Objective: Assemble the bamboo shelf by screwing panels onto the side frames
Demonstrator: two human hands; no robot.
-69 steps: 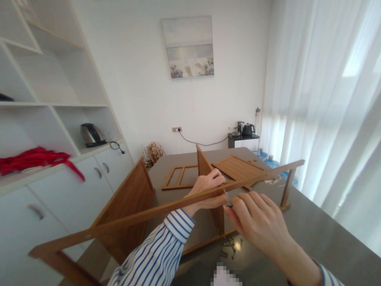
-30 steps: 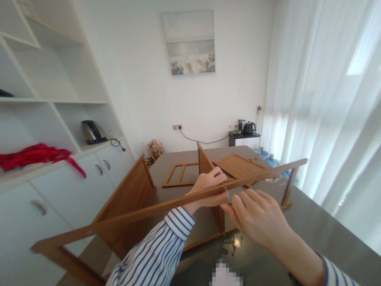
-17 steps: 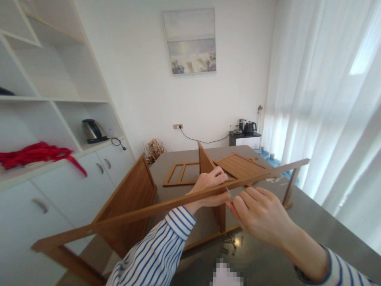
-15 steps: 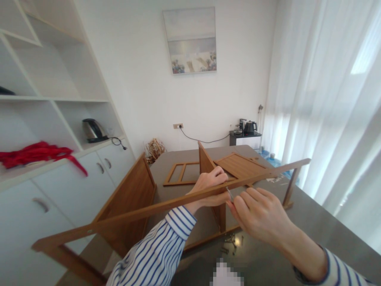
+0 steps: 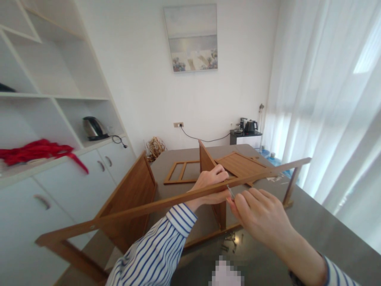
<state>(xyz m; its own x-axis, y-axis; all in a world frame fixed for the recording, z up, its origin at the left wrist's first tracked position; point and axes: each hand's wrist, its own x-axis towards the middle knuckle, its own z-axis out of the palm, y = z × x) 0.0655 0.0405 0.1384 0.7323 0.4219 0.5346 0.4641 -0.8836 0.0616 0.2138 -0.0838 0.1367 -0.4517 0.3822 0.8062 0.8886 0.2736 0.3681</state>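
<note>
A brown wooden furniture frame stands on the grey table [image 5: 321,230]. Its long top rail [image 5: 143,208] runs from lower left to upper right. My left hand [image 5: 210,182] is wrapped round the rail where the upright middle panel [image 5: 205,161] meets it. My right hand [image 5: 262,216] pinches a small metal tool [image 5: 230,191] whose tip touches the rail beside my left fingers.
Several loose screws [image 5: 230,240] lie on the table under the frame. A flat wooden frame piece [image 5: 181,172] and a flat panel [image 5: 241,163] lie further back. White cabinets with a kettle [image 5: 92,128] and red cloth [image 5: 38,149] stand left. Curtains hang right.
My right hand has turned a little at the tool. The camera view has drifted slightly. The frame and my left hand stay in place.
</note>
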